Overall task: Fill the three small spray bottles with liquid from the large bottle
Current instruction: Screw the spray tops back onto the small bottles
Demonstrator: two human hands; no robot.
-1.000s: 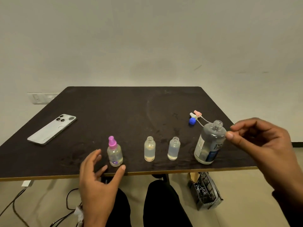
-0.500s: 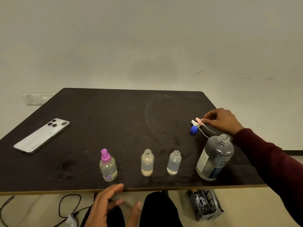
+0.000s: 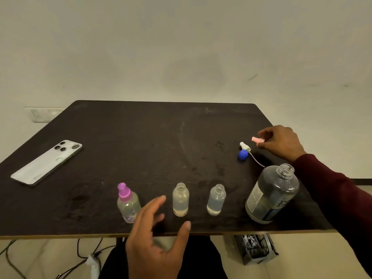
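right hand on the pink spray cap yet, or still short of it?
Touching. The head view shows the right hand pinching the pink spray cap between curled fingertips, no gap.

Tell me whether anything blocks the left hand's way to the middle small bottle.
Nothing visible does. The left hand hovers open at the table's near edge, and the uncapped middle bottle stands just beyond its fingers. The pink-capped bottle stands off to the left, outside that path.

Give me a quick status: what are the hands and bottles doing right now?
Right hand pinches pink spray cap. Left hand open near middle bottle. Large bottle uncapped, upright. Nothing blocking.
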